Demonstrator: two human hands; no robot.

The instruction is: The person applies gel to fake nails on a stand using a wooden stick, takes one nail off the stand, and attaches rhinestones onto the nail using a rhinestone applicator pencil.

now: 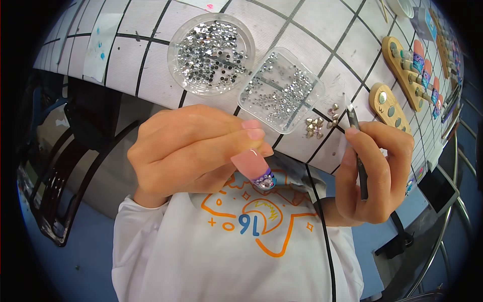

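My left hand [196, 146] pinches a pink false nail [252, 166] whose purple-blue tip carries clear rhinestones. In my right hand [375, 171] is a dark pen-like tool [361, 176], its pale tip pointing up beside several loose gold-toned gems [315, 127] on the table. Beyond my left hand stands a round clear dish [173, 63] of silver rhinestones. To its right lies a square clear box [246, 98] holding smaller rhinestones.
Wooden stands are at the right, one [402, 65] bearing several decorated nails, another [390, 108] with metal discs. A white bowl [402, 7] sits at the top right. A black cable [324, 236] hangs before the shirt. A dark chair [55, 221] is at left.
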